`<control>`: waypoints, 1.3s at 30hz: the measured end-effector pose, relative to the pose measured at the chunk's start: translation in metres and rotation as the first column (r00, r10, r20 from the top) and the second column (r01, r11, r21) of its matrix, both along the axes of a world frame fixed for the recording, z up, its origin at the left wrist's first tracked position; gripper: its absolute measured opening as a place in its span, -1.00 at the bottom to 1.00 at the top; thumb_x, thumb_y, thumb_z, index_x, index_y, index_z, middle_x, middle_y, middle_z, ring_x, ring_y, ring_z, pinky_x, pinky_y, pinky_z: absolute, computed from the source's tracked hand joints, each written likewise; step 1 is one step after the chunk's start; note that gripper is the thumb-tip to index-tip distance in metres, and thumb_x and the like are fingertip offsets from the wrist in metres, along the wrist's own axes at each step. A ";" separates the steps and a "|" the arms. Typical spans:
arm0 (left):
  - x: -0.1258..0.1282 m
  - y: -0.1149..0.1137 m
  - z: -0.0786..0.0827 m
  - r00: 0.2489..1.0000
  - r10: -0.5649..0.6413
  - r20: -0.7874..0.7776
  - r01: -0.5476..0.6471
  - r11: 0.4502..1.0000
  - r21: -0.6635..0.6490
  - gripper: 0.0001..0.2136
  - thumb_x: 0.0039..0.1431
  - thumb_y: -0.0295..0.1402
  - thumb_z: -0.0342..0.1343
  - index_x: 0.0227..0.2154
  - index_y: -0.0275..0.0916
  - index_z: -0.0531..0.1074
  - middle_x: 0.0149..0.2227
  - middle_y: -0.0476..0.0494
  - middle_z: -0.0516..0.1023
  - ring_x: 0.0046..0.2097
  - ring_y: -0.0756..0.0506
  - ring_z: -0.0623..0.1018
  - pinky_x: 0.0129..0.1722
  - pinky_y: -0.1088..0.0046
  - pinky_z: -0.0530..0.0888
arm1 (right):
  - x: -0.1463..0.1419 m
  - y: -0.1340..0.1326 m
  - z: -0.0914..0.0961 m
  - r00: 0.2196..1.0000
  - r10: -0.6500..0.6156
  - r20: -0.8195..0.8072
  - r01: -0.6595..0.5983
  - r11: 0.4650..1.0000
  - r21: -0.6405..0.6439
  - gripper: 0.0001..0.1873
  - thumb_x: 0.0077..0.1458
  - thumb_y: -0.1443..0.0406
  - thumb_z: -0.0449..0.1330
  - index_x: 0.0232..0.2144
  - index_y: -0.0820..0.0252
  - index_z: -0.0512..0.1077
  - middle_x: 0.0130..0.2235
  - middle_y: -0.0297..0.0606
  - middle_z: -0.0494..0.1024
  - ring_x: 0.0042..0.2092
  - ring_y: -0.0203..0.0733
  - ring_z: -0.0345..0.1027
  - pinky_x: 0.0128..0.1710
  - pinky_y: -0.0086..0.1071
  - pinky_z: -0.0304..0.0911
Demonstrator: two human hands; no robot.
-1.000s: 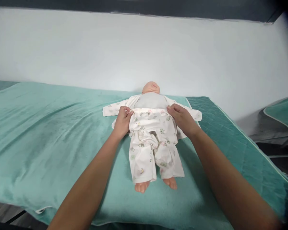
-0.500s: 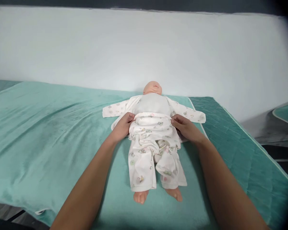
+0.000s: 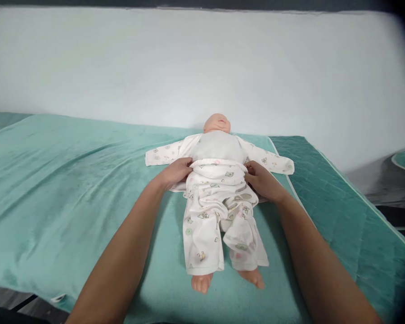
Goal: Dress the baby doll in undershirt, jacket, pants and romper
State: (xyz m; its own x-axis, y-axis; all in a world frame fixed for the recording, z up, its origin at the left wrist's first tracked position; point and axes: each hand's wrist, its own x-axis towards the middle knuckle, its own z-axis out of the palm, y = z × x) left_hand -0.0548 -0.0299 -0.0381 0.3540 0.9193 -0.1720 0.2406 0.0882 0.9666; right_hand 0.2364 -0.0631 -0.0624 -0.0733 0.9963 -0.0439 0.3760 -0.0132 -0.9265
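Observation:
A baby doll (image 3: 217,123) lies on its back, head toward the wall and bare feet toward me. White printed baby pants (image 3: 219,184) cover its legs, with the waistband up over the belly. My left hand (image 3: 178,172) pinches the waistband at the left side; my right hand (image 3: 260,181) grips it at the right side. The doll's arms stretch out in the sleeves of a white printed baby shirt (image 3: 279,164). That shirt lies spread open, its lower part partly hidden under the hands and pants. The doll's pale grey torso (image 3: 218,146) shows above the waistband.
A light green cover (image 3: 70,193) with wrinkles at the left spreads under the doll. To the right lies a darker quilted green mat (image 3: 337,225) with a pale edge. A white wall (image 3: 155,63) rises behind the bed.
Both hands stay at the waistband, which sits at nearly the same height. The whole scene has shifted slightly to the right in view. The pants' folds at the crotch have changed a little.

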 end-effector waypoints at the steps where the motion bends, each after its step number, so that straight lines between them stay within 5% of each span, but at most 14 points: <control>1: -0.001 0.001 0.000 1.000 -0.008 0.030 0.009 0.999 -0.031 -0.88 -0.14 -0.50 0.08 -0.46 -0.25 0.41 -0.48 -0.01 0.35 -0.46 0.03 0.32 -0.52 0.54 0.28 | -0.001 0.000 -0.002 1.000 -0.005 -0.004 0.005 1.000 0.005 -0.87 0.04 0.31 0.15 -0.30 0.06 0.30 -0.48 -0.43 0.39 -0.46 -0.26 0.26 -0.53 -0.41 0.15; 9: 0.004 -0.010 -0.007 0.967 0.014 0.253 0.009 0.996 -0.089 -0.69 -0.07 -0.45 0.20 -0.17 -0.25 0.45 -0.32 -0.07 0.51 -0.30 -0.05 0.50 -0.42 0.49 0.41 | 0.000 -0.005 0.001 0.999 0.030 -0.044 -0.026 0.997 0.076 -0.80 0.00 0.31 0.21 -0.25 0.09 0.36 -0.31 -0.34 0.50 -0.30 -0.20 0.35 -0.38 -0.38 0.26; 19: 0.016 -0.011 -0.006 0.886 0.097 0.453 -0.055 0.993 -0.106 -0.59 -0.08 -0.47 0.25 -0.07 -0.29 0.47 -0.27 -0.15 0.62 -0.29 -0.13 0.59 -0.38 0.42 0.45 | -0.014 -0.008 0.010 0.832 -0.116 -0.542 0.104 0.993 -0.053 -0.83 -0.09 0.26 0.34 -0.45 0.10 0.40 -0.43 -0.33 0.51 -0.44 -0.20 0.36 -0.43 -0.30 0.27; 24: 0.008 -0.013 -0.007 0.899 0.039 0.437 0.015 0.993 -0.119 -0.56 -0.06 -0.50 0.22 -0.03 -0.28 0.48 -0.21 -0.18 0.63 -0.28 -0.11 0.59 -0.35 0.43 0.46 | -0.005 -0.012 0.007 0.861 -0.094 -0.499 0.087 0.996 -0.036 -0.85 -0.05 0.25 0.32 -0.36 0.09 0.46 -0.38 -0.34 0.53 -0.40 -0.21 0.36 -0.43 -0.35 0.25; 30: 0.007 -0.017 -0.007 0.925 0.005 0.381 -0.002 1.000 -0.008 -0.47 -0.09 -0.46 0.27 0.04 -0.22 0.46 -0.09 -0.21 0.61 -0.13 -0.19 0.58 -0.31 0.40 0.48 | 0.000 -0.016 0.004 0.882 0.081 -0.464 -0.080 0.997 0.023 -0.77 -0.03 0.24 0.38 -0.30 0.08 0.44 -0.28 -0.35 0.53 -0.38 -0.29 0.30 -0.44 -0.43 0.20; 39: 0.015 -0.010 -0.015 0.919 0.101 0.382 -0.108 0.994 -0.003 -0.63 -0.05 -0.41 0.22 -0.10 -0.24 0.55 -0.17 -0.15 0.64 -0.19 -0.18 0.57 -0.25 0.36 0.44 | -0.007 -0.007 -0.004 0.871 0.060 -0.488 -0.029 0.997 0.072 -0.70 -0.07 0.26 0.43 -0.45 0.12 0.33 -0.41 -0.45 0.40 -0.43 -0.35 0.17 -0.48 -0.47 0.10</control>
State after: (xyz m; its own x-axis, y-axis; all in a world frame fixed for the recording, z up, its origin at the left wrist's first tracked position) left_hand -0.0396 -0.0399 -0.0530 0.2913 0.9563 -0.0261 -0.1560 0.0744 0.9850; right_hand 0.2293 -0.0699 -0.0666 -0.1140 0.9911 0.0691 -0.1276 0.0543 -0.9903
